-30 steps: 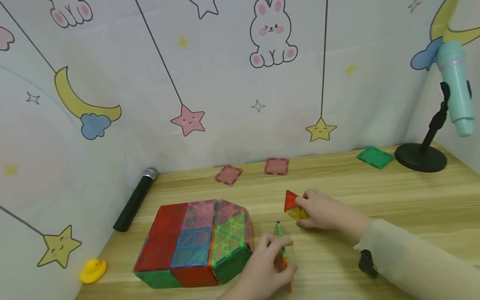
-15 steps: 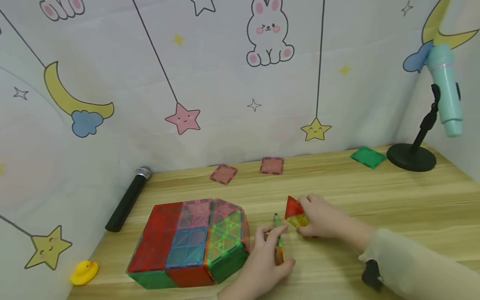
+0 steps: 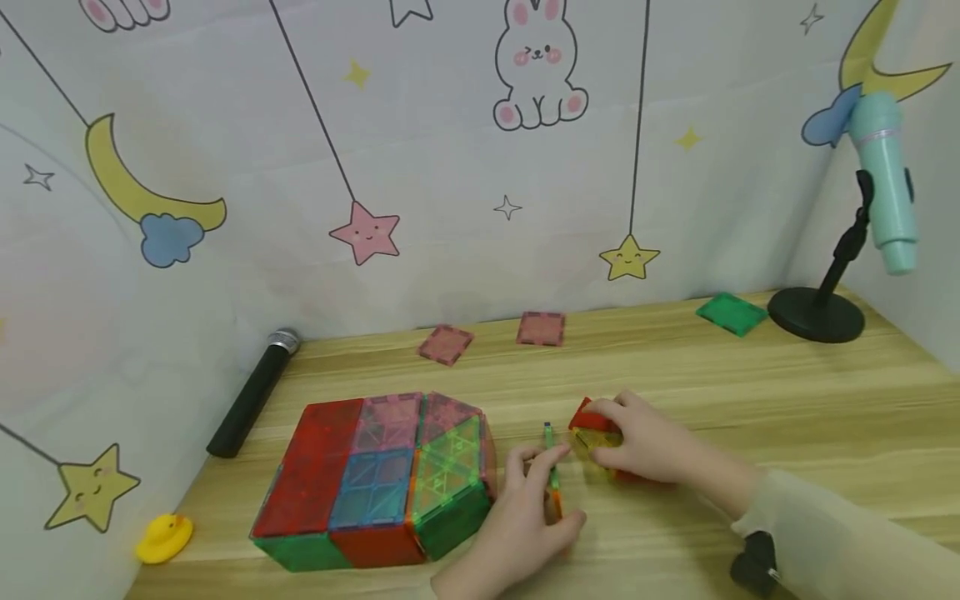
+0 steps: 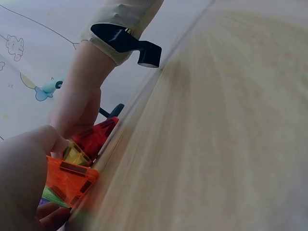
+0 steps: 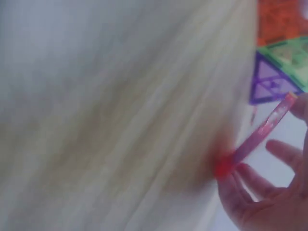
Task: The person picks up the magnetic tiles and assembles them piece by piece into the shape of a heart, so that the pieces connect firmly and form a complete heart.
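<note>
My left hand [image 3: 517, 525] holds an upright row of magnetic tiles, seen nearly edge-on in the head view. The left wrist view shows its orange tile [image 4: 70, 180] between thumb and fingers; the right wrist view shows its green tile [image 5: 291, 50] and purple triangular tile [image 5: 269, 82]. Just right of it, my right hand [image 3: 648, 437] grips a small joined piece with a red tile [image 3: 588, 415] and a yellow tile [image 3: 597, 440], close above the table. Its fingers partly cover that piece. Left of both hands stands a box-like tile structure [image 3: 375, 483] in red, pink, blue and green.
Two pink square tiles [image 3: 541, 328] and a green tile [image 3: 732, 314] lie along the table's back edge. A black microphone [image 3: 255, 393] and a yellow toy duck [image 3: 165, 538] are at left. A turquoise microphone [image 3: 885, 183] on a black stand [image 3: 817, 314] occupies the back right.
My right hand has shifted slightly nearer and turned the red and yellow piece, so less red shows. My left hand has pushed its tile row slightly away from me. The head view has shifted a little.
</note>
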{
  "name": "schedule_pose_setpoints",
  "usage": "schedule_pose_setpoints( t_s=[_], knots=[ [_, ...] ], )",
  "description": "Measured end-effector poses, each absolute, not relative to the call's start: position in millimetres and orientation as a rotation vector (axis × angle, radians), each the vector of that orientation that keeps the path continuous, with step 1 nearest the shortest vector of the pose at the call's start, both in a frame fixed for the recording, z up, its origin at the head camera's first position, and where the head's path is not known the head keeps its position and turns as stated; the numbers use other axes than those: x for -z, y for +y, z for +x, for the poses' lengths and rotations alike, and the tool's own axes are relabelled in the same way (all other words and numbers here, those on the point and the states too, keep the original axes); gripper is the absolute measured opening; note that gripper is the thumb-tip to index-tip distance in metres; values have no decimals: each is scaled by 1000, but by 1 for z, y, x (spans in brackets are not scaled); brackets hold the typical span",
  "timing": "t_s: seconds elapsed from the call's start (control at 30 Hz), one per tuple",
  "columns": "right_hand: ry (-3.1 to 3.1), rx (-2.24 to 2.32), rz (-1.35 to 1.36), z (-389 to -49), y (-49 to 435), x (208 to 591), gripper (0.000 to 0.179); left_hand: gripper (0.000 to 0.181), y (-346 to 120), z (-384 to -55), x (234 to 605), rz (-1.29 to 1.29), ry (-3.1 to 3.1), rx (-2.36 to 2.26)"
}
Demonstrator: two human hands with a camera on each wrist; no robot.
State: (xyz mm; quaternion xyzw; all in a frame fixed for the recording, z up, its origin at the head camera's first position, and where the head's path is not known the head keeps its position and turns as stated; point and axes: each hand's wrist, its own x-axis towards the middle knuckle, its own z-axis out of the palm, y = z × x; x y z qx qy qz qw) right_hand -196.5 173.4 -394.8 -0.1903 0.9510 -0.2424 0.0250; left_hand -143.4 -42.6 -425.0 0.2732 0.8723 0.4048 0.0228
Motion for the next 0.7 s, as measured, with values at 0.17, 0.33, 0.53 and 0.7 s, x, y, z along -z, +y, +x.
schedule_pose_setpoints(
  t_s=[0.17, 0.33, 0.53, 0.7],
  knots=[
    [2768, 1020, -466, -189, 182, 385, 52, 66, -44, -144, 424, 853, 2659, -1289],
    [2565, 1288, -331, -184, 190, 385, 58, 66, -45, -144, 424, 870, 2670, -1298],
    [2280, 1573, -263, -179, 195, 393, 61, 66, -45, -144, 427, 890, 2673, -1324],
    [2218, 1648, -330, -177, 199, 399, 61, 65, -43, -144, 428, 906, 2647, -1353]
  ],
)
